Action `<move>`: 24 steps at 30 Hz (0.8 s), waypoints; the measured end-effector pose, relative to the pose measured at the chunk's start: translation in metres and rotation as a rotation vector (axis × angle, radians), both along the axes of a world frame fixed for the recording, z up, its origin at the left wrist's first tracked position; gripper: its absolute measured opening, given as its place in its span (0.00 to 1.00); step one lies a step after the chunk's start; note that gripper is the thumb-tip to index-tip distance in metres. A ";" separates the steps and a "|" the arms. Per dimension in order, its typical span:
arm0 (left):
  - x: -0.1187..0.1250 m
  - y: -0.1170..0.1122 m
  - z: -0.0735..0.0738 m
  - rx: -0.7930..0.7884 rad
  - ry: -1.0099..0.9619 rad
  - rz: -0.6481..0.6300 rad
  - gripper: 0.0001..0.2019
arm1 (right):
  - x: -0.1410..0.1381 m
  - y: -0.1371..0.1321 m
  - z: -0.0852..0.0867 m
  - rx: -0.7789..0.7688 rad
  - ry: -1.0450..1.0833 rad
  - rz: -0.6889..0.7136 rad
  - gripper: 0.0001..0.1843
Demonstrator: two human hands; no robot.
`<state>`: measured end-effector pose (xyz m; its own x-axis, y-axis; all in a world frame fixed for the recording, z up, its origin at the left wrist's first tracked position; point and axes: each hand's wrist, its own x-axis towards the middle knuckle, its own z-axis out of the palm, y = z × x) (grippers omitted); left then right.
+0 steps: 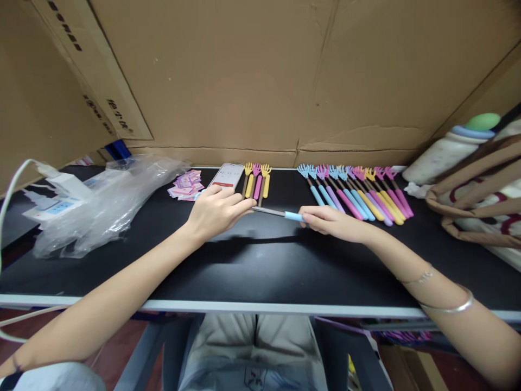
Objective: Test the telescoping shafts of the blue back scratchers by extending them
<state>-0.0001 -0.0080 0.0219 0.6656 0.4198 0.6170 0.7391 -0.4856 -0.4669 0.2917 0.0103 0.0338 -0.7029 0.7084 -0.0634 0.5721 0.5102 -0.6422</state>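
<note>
A back scratcher (pixel 271 210) with a metal rod and light blue handle is stretched level between my hands, above the black table. My left hand (pixel 217 209) is closed around its head end, hiding most of the head; a bit of blue shows past the fingers. My right hand (pixel 325 221) pinches the blue handle's end. Behind my left hand lie a phone (pixel 228 175) and a few back scratchers with yellow and pink handles (pixel 258 186). Beyond my right hand, a row of several back scratchers (pixel 354 198) in blue, purple, pink and yellow lies side by side.
Small pink printed cards (pixel 187 185) lie in a pile left of the phone. Clear plastic bags (pixel 101 209) partly cover a white power strip (pixel 61 208) with plugs. At right are a bottle (pixel 445 149) and a brown-strapped bag (pixel 480 201). Cardboard (pixel 260 76) walls the back.
</note>
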 end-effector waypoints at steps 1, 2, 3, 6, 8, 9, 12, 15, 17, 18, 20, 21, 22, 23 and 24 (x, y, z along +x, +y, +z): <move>0.000 0.000 0.000 -0.030 -0.001 0.011 0.12 | -0.001 -0.001 0.001 0.044 -0.006 -0.009 0.22; 0.000 0.000 0.000 -0.059 -0.007 0.021 0.13 | -0.001 -0.002 0.001 0.106 -0.022 -0.024 0.22; 0.001 0.001 -0.001 -0.085 -0.015 0.030 0.13 | -0.001 -0.002 0.001 0.176 -0.047 -0.042 0.22; 0.004 0.002 -0.004 -0.149 -0.048 0.040 0.14 | -0.002 -0.003 0.002 0.401 -0.166 -0.122 0.20; 0.007 0.002 -0.007 -0.193 -0.071 0.048 0.15 | -0.002 -0.004 0.003 0.546 -0.227 -0.182 0.18; 0.009 0.002 -0.008 -0.215 -0.083 0.058 0.15 | -0.002 -0.004 0.003 0.611 -0.240 -0.206 0.17; 0.011 0.001 -0.010 -0.267 -0.108 0.114 0.15 | -0.001 -0.005 0.004 0.760 -0.246 -0.236 0.15; 0.011 0.000 -0.009 -0.299 -0.113 0.143 0.16 | -0.001 -0.005 0.003 0.863 -0.247 -0.223 0.15; 0.010 0.000 -0.008 -0.305 -0.114 0.143 0.16 | -0.001 -0.006 0.003 0.905 -0.250 -0.206 0.16; 0.010 0.000 -0.008 -0.305 -0.115 0.142 0.16 | -0.001 -0.006 0.002 0.923 -0.253 -0.197 0.16; 0.009 0.000 -0.007 -0.295 -0.116 0.134 0.16 | -0.001 -0.007 0.002 0.965 -0.274 -0.180 0.18; 0.009 0.000 -0.006 -0.285 -0.115 0.127 0.16 | -0.002 -0.007 0.002 0.988 -0.296 -0.173 0.19; 0.009 0.000 -0.006 -0.270 -0.113 0.119 0.16 | -0.002 -0.008 0.003 1.013 -0.321 -0.167 0.20; 0.008 -0.001 -0.005 -0.253 -0.110 0.112 0.15 | -0.003 -0.009 0.003 1.037 -0.345 -0.164 0.21; 0.008 -0.001 -0.004 -0.236 -0.108 0.108 0.15 | -0.003 -0.009 0.004 1.056 -0.367 -0.166 0.22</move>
